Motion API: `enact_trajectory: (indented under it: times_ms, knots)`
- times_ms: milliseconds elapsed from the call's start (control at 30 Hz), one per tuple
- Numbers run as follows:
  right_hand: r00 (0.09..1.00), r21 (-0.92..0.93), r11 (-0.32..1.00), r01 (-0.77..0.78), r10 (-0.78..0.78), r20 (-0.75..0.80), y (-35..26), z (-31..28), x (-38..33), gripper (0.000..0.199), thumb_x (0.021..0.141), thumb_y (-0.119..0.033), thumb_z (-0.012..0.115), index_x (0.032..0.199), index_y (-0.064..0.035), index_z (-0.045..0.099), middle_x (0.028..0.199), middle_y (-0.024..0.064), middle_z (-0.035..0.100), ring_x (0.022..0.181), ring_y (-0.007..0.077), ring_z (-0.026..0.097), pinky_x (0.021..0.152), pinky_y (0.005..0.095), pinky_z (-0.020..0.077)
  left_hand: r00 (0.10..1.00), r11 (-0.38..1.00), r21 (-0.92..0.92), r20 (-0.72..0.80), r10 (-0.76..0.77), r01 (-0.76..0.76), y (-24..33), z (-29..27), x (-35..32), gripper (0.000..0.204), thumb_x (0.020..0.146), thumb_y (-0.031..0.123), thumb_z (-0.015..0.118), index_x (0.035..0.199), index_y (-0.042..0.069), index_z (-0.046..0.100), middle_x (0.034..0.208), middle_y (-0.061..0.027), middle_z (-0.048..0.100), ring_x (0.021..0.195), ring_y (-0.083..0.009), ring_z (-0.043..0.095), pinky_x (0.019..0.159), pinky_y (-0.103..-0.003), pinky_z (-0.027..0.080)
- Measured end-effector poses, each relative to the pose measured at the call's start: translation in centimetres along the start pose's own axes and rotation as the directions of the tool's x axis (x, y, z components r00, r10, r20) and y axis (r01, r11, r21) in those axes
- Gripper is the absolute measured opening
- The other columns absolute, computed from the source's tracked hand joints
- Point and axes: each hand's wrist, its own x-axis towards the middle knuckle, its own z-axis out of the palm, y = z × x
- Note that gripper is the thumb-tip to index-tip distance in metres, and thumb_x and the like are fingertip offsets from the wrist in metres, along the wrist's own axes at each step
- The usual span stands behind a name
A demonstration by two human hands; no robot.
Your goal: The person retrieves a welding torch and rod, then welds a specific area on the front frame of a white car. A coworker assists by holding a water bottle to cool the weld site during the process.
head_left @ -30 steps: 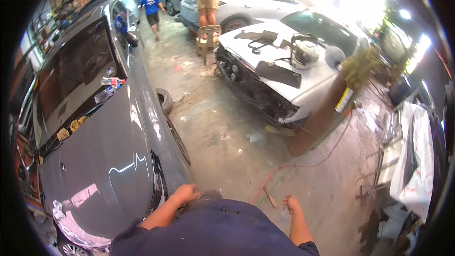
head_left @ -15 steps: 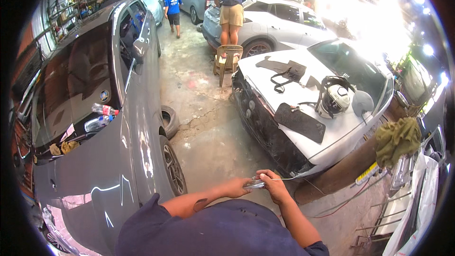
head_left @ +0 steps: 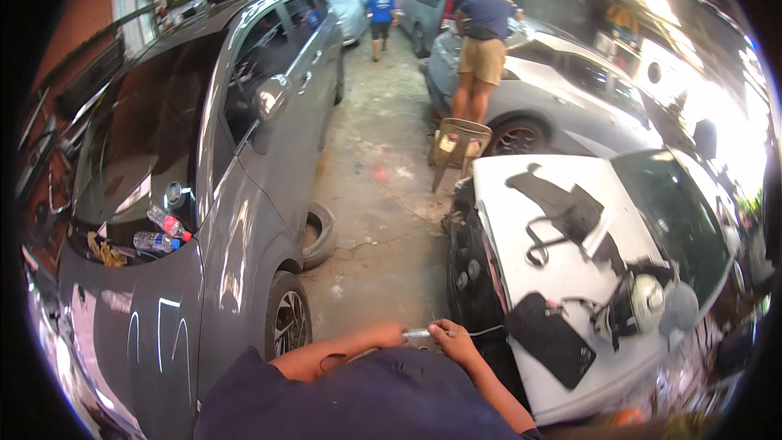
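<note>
Concrete floor beyond the right hand separates parked cars.

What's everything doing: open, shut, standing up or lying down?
Slim silvery object, held by left hand and right hand
Two plastic bottles, lying down
Brown chair, upright
Gray car's hood, shut
Gray car's front door, shut
White car's hood, shut
Loose tire, on the floor

White hood: dark mat, dark fabric, pale helmet
Grey car: two bottles, brown clump
Floor: loose tyre, brown chair
</note>
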Motion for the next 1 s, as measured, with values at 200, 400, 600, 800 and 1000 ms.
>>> enact_trajectory:
  times_ms: [200, 400, 600, 800, 1000]
  knots:
    - [0.948, 0.305, 0.945, -0.118, 0.015, 0.318, -3.0, -7.2, 18.4, 0.038, 0.109, -0.031, 0.061, 0.132, -0.0008, 0.067, 0.093, -0.0005, 0.069, 0.074, 0.0076, 0.060, 0.065, 0.0245, 0.0479, 0.971, 0.986, 0.001, -0.171, -0.166, 0.168, -0.6, -11.7, 5.1, 0.037, 0.096, 0.033, 0.066, 0.127, 0.015, 0.075, 0.107, -0.0212, 0.077, 0.102, -0.0440, 0.072, 0.088, -0.053, 0.056]
    - [0.864, 0.268, 0.933, -0.241, 0.081, 0.497, -5.1, -8.7, 36.4, 0.036, 0.107, -0.030, 0.063, 0.127, -0.0005, 0.067, 0.092, 0.0031, 0.069, 0.067, 0.0113, 0.060, 0.061, 0.0273, 0.0473, 0.911, 0.939, -0.205, -0.255, -0.324, 0.277, -3.5, -20.6, 12.3, 0.040, 0.092, 0.026, 0.065, 0.129, 0.014, 0.073, 0.108, -0.0206, 0.078, 0.101, -0.0436, 0.073, 0.088, -0.055, 0.056]
    - [0.779, 0.308, 0.855, -0.418, 0.162, 0.606, -6.2, -8.9, 56.7, 0.048, 0.107, -0.047, 0.062, 0.112, 0.0001, 0.068, 0.085, 0.0077, 0.068, 0.070, 0.0177, 0.060, 0.064, 0.0310, 0.0467, 0.817, 0.912, -0.170, -0.405, -0.410, 0.373, -16.5, -29.1, 25.1, 0.034, 0.091, 0.021, 0.065, 0.123, 0.010, 0.071, 0.101, -0.0210, 0.077, 0.096, -0.0442, 0.073, 0.085, -0.056, 0.055]
    - [0.812, 0.571, 0.629, -0.528, 0.177, 0.557, -10.2, -15.3, 72.7, 0.056, 0.104, -0.052, 0.064, 0.110, 0.0036, 0.069, 0.089, 0.0114, 0.071, 0.067, 0.0197, 0.058, 0.063, 0.0324, 0.0447, 0.819, 0.968, -0.019, -0.530, -0.221, 0.249, -25.2, -44.1, 37.5, 0.022, 0.095, 0.024, 0.066, 0.110, 0.009, 0.069, 0.094, -0.0195, 0.075, 0.091, -0.0436, 0.072, 0.080, -0.057, 0.054]
    - [0.829, 0.648, 0.540, -0.536, 0.191, 0.526, -14.4, -18.9, 87.7, 0.056, 0.108, -0.045, 0.059, 0.119, 0.0099, 0.065, 0.094, 0.0159, 0.074, 0.067, 0.0194, 0.058, 0.059, 0.0308, 0.0440, 0.820, 0.939, 0.158, -0.544, -0.175, 0.306, -32.4, -55.7, 50.0, 0.017, 0.098, 0.024, 0.063, 0.109, 0.011, 0.068, 0.094, -0.0147, 0.075, 0.090, -0.0373, 0.074, 0.077, -0.053, 0.054]
